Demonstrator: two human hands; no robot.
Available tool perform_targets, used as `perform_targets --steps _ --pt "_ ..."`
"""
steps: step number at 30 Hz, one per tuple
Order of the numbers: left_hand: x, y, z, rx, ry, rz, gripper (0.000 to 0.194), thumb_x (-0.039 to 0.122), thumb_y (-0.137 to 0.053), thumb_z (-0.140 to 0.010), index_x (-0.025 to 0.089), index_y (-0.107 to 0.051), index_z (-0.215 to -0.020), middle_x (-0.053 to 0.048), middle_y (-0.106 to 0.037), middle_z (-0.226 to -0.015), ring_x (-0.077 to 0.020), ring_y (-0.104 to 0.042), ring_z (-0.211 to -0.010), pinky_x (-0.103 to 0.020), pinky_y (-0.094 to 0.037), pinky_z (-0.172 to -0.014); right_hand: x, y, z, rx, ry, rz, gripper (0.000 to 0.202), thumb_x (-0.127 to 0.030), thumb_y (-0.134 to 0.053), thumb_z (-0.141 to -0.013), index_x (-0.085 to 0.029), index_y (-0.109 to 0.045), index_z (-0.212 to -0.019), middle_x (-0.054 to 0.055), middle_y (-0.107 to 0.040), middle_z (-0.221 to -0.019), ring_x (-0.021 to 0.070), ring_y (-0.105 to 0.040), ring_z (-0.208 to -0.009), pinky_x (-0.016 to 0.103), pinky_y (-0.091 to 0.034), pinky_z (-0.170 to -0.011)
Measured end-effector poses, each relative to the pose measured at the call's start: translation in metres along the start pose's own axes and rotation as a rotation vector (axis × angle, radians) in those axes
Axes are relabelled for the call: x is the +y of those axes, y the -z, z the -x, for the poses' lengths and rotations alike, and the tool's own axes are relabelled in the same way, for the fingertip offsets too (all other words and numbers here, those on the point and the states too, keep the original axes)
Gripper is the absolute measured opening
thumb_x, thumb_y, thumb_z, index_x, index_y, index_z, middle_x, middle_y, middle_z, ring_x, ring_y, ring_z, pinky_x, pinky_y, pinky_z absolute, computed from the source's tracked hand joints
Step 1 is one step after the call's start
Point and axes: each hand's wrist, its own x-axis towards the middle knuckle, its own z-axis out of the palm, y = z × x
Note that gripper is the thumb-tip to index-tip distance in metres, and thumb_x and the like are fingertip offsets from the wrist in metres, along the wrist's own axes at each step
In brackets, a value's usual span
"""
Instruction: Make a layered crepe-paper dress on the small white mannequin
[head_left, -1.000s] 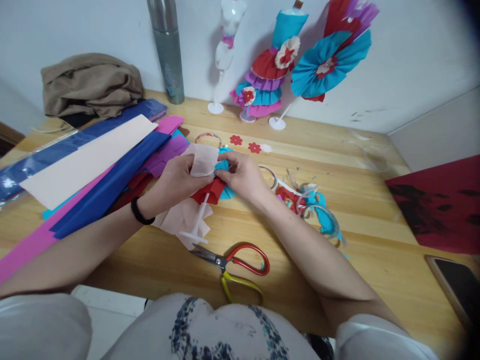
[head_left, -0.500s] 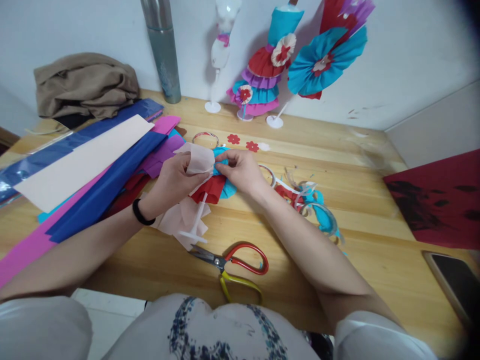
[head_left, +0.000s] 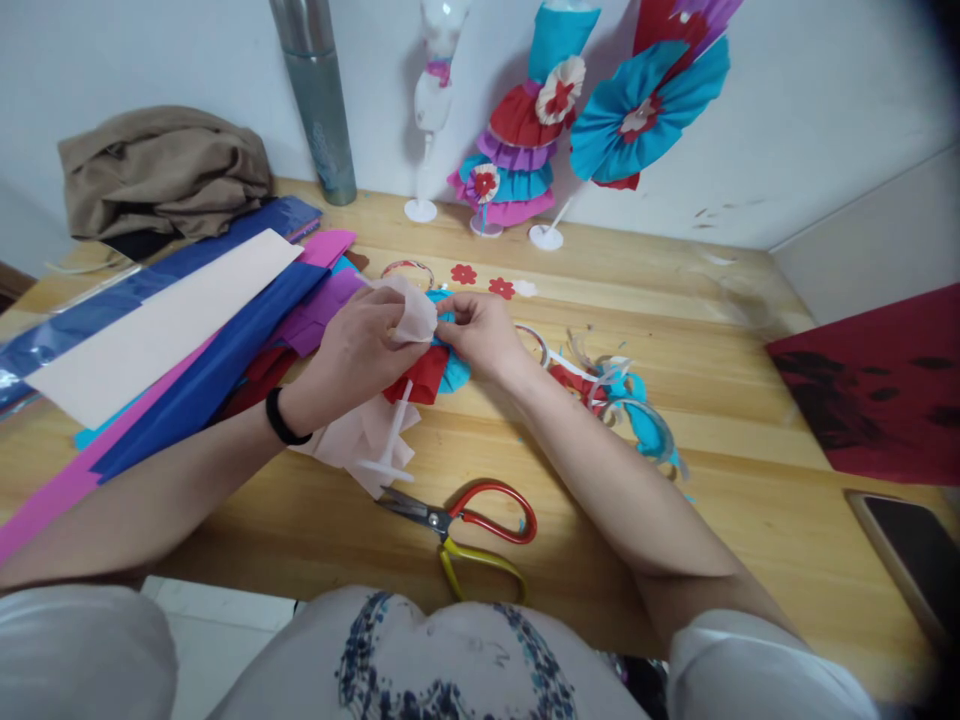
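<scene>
My left hand (head_left: pixel 360 342) is closed on a strip of pale paper (head_left: pixel 412 308), with the fingertips near its lower edge. Facing it from the right, my right hand (head_left: pixel 480 335) pinches at the paper's right edge, where it meets blue crepe paper (head_left: pixel 454 372). Below my fingers, red crepe paper (head_left: pixel 420 378) wraps a small white stand (head_left: pixel 397 425) that lies tilted, its round base toward me. My hands cover the upper part of this figure. Beneath the stand are pale paper pieces (head_left: pixel 360 440).
Open scissors (head_left: pixel 442 520) lie near the front edge. Colored paper sheets (head_left: pixel 187 330) cover the left side. Tape rolls and scraps (head_left: pixel 637 410) sit right of my hands. Dressed stands (head_left: pixel 517 140), a bottle (head_left: pixel 322 120) and brown cloth (head_left: pixel 165 170) stand behind; a phone (head_left: pixel 907 560) lies right.
My left hand has turned slightly, and the pale paper has curled over further to the right, toward my right fingertips. The camera view has shifted a little.
</scene>
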Motion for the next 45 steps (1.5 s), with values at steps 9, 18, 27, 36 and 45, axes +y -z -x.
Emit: perform_targets --steps 9,18,27,36,45 --pt "0.006 0.004 0.011 -0.156 -0.248 -0.405 0.006 0.020 -0.070 -0.079 0.015 -0.070 -0.082 -0.013 -0.071 -0.109 -0.0297 -0.064 -0.103 -0.043 -0.052 -0.091 -0.015 0.002 0.005 -0.057 -0.126 -0.087 0.007 -0.015 -0.063 -0.076 -0.017 -0.068 -0.080 -0.007 -0.047 -0.046 0.0106 -0.040 -0.041 0.026 -0.032 -0.046" --pt "0.000 0.002 0.023 0.071 -0.285 -0.530 0.016 0.024 -0.063 -0.091 0.018 -0.076 -0.088 -0.009 -0.075 -0.106 -0.0253 -0.067 -0.098 -0.037 -0.054 -0.084 -0.021 0.004 0.009 -0.116 -0.104 -0.060 0.013 -0.009 -0.059 -0.081 -0.017 -0.069 -0.082 -0.009 -0.046 -0.039 0.0087 -0.042 -0.037 0.020 -0.032 -0.043" --pt "0.007 -0.010 0.032 0.175 -0.505 -0.923 0.019 0.017 -0.054 -0.094 0.014 -0.072 -0.086 -0.013 -0.072 -0.101 -0.0318 -0.062 -0.112 -0.043 -0.051 -0.090 -0.023 0.005 0.009 -0.132 -0.121 -0.043 0.015 -0.010 -0.061 -0.084 -0.015 -0.072 -0.093 -0.007 -0.050 -0.045 0.0094 -0.046 -0.042 0.022 -0.040 -0.049" --pt "0.017 -0.003 0.040 -0.162 -0.483 -0.841 0.026 0.014 -0.062 -0.083 0.015 -0.072 -0.107 -0.018 -0.065 -0.125 -0.0367 -0.059 -0.116 -0.054 -0.049 -0.099 -0.030 0.009 0.012 -0.180 -0.151 -0.052 0.023 -0.002 -0.055 -0.084 -0.016 -0.072 -0.092 -0.007 -0.049 -0.046 0.0089 -0.046 -0.042 0.020 -0.037 -0.046" --pt "0.021 0.002 0.062 -0.103 -0.447 -0.791 0.046 0.015 -0.065 -0.087 0.011 -0.059 -0.132 -0.022 -0.049 -0.150 -0.0413 -0.042 -0.142 -0.057 -0.042 -0.113 -0.037 0.027 0.016 -0.013 -0.099 -0.121 0.020 0.000 -0.057 -0.084 -0.013 -0.067 -0.097 0.002 -0.070 -0.086 0.0055 -0.056 -0.050 0.020 -0.045 -0.050"
